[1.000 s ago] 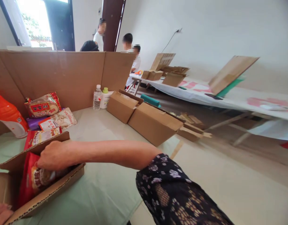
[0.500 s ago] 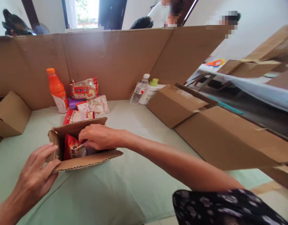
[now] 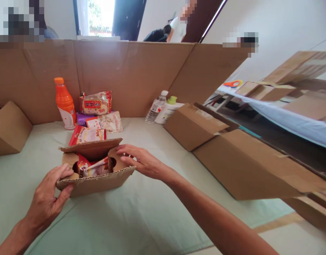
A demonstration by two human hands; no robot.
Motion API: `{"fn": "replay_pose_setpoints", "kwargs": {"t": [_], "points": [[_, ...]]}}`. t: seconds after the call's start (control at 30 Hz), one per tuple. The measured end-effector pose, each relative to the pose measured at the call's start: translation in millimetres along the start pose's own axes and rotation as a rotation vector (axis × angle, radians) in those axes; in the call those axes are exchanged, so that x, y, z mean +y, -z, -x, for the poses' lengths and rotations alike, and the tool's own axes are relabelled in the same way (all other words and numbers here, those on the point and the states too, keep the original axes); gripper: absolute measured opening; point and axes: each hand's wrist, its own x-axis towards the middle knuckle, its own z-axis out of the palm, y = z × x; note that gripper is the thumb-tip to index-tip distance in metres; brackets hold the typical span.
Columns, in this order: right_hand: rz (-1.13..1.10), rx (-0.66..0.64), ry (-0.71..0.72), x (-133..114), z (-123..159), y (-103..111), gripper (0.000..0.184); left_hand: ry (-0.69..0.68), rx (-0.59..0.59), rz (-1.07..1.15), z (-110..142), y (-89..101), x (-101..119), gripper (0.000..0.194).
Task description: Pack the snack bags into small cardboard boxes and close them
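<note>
Box holds packet, hands at both ends

Open cardboard box, red packaging inside

Looks like an improvised workroom in a plain building, judging by the bench draped in pale green cloth, closed off at the back by a tall folded cardboard screen and edged on the right with plain cardboard boxes. Holds an open carton there, with an orange drink bottle, a clear plastic bottle and snack packets. Includes a second bench under white sheeting, loaded with more cartons. Has bare white walls, a bright opening onto greenery, and, past the screen, other people, including a person in white. Cannot be narrowed further to storeroom, classroom or small business.
</note>
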Motion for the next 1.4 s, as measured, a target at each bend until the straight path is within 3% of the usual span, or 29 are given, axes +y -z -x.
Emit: {"fn": "replay_pose_setpoints", "kwargs": {"t": [0.1,0.2,0.27,0.33,0.4,0.53,0.63,0.77,0.97,1.07,1.2,1.3,1.4], "points": [[0.030,0.139,-0.019,-1,-4,7,0.028,0.053,0.048,-0.063,-1,-2.3,-4,0.057],[0.047,0.294,0.054,-8,-14,16,0.044,0.048,0.132,-0.117,-5,-6.9,-8,0.061],[0.078,0.219,0.137,-13,-20,17,0.050,0.003,0.192,-0.150,-9,-10.8,-9,0.062],[0.139,0.031,0.183,-17,-21,11,0.045,-0.045,0.253,-0.175,-11,-13.7,-11,0.058],[0.205,-0.100,0.185,-17,-17,1,0.040,-0.103,0.227,-0.175,-12,-15.6,-15,0.049],[0.237,-0.100,0.188,-13,1,-10,0.056,-0.246,0.046,-0.150,-13,-17.2,-25,0.036],[0.314,-0.157,0.276,-8,6,-4,0.067,-0.264,0.047,-0.129,-15,-17.0,-29,0.033],[0.409,-0.208,0.321,-2,-9,3,0.074,-0.245,0.045,-0.089,-16,-17.8,-33,0.030],[0.367,-0.195,0.376,4,-30,-6,0.063,-0.192,0.047,-0.036,-10,-22.8,-43,0.035],[0.364,-0.131,0.378,2,-11,-8,0.066,-0.185,0.045,-0.020,-9,-25.4,-39,0.037],[0.336,-0.089,0.312,3,37,4,0.077,-0.232,0.046,0.027,-21,-41.2,-12,0.035],[0.329,-0.075,0.203,11,80,19,0.069,-0.288,0.038,0.112,-46,-70.7,17,0.031],[0.347,0.044,0.056,27,121,34,0.061,-0.299,0.022,0.244,-83,-114.3,44,0.028]]}}
